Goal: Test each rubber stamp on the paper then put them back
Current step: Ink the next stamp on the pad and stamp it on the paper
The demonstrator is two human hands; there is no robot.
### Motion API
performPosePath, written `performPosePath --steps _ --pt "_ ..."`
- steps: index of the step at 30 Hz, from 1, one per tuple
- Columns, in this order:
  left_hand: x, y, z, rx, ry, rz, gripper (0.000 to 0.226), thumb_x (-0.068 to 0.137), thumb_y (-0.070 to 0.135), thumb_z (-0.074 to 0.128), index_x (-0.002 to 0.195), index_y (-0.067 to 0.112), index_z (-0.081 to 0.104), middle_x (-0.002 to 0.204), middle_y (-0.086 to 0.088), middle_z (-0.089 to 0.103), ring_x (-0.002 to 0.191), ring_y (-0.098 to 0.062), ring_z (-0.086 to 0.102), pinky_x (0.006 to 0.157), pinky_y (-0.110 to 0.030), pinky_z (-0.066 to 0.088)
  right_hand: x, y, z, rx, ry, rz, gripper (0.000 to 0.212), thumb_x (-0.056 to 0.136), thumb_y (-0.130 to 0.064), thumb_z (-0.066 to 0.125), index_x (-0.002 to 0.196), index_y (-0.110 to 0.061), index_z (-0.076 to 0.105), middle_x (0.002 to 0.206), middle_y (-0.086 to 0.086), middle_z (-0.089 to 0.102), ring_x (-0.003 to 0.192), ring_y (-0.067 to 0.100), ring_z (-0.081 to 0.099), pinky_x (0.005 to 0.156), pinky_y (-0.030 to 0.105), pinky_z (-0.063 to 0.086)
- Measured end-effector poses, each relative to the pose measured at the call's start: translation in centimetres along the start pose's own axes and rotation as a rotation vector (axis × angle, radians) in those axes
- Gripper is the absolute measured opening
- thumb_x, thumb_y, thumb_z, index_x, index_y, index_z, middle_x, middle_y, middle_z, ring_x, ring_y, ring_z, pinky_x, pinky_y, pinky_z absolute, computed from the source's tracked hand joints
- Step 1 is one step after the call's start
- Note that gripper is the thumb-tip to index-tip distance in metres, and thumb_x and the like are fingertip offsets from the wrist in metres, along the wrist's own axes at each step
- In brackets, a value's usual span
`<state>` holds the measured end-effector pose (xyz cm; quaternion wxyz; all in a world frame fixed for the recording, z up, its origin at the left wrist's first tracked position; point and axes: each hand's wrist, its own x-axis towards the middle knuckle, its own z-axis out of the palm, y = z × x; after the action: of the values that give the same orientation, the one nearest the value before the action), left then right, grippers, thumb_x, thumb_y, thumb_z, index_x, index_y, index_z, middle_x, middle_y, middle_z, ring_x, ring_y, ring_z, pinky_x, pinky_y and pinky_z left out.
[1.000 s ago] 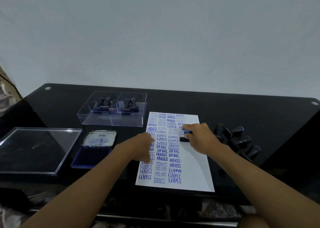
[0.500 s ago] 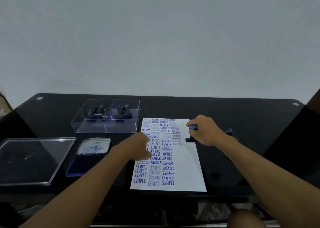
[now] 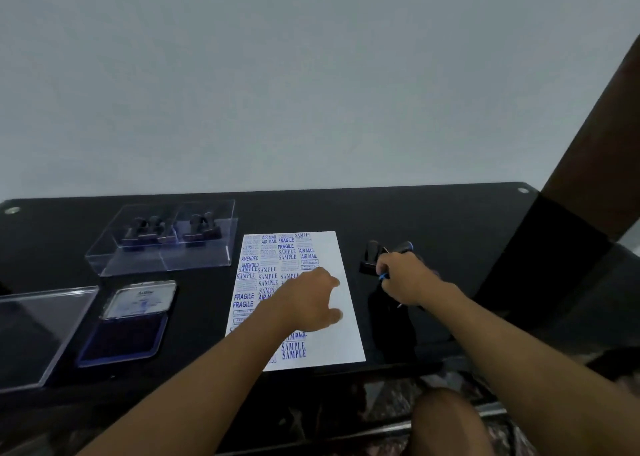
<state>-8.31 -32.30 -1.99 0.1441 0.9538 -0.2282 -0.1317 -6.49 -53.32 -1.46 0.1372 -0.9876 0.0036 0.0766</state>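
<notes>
A white paper point(image 3: 346, 320) covered in blue stamp prints lies on the black table point(image 3: 450, 220). My left hand point(image 3: 310, 299) rests on the middle of the paper, fingers spread. My right hand point(image 3: 407, 279) is on the table just right of the paper, curled round a black rubber stamp with a blue mark point(image 3: 383, 276). Other loose black stamps point(image 3: 372, 256) lie right by that hand, partly hidden by it. Several more stamps point(image 3: 166, 232) stand in a clear divided box point(image 3: 162, 260) at the back left.
An open blue ink pad point(image 3: 126, 334) with its raised lid point(image 3: 138, 299) lies left of the paper. A clear flat lid point(image 3: 38, 334) sits at the far left. A dark wooden post point(image 3: 595, 137) rises at the right edge of the table.
My right hand has carried the stamp off the paper, rightward to the loose stamps on the table. My left hand has slid a little right on the paper.
</notes>
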Motion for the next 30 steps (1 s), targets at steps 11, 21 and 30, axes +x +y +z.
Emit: performPosePath --steps 11,21,30 --pt "-0.8 -0.2 -0.5 0.006 -0.001 -0.019 0.065 0.09 0.04 0.062 0.147 0.022 0.035 0.154 0.002 0.031 0.136 -0.024 0.039 0.109 -0.038 0.037 -0.7 -0.4 0.0 -0.026 0.072 -0.038 0.022 0.093 -0.025 0.054 0.113 -0.023 0.063 0.11 0.002 0.06 0.09 0.019 0.052 0.074 0.03 0.046" --pt "-2.6 -2.9 -1.6 -0.062 0.042 -0.107 0.06 0.091 0.04 0.06 0.144 0.024 0.038 0.15 0.003 0.037 0.131 -0.021 0.045 0.105 -0.036 0.039 -0.2 -7.9 0.0 -0.04 0.073 -0.203 0.023 0.091 -0.029 0.056 0.11 -0.02 0.064 0.114 -0.001 0.061 0.097 0.017 0.058 0.086 0.035 0.053" --pt "-6.9 -12.3 -4.8 -0.026 0.157 -0.227 0.017 0.088 0.035 0.059 0.099 0.022 0.061 0.11 -0.006 0.059 0.097 -0.022 0.061 0.085 -0.038 0.053 2.4 -20.7 3.1 0.137 0.098 -0.431 0.021 0.094 -0.024 0.057 0.111 -0.015 0.066 0.114 0.005 0.066 0.098 0.018 0.063 0.084 0.024 0.047"
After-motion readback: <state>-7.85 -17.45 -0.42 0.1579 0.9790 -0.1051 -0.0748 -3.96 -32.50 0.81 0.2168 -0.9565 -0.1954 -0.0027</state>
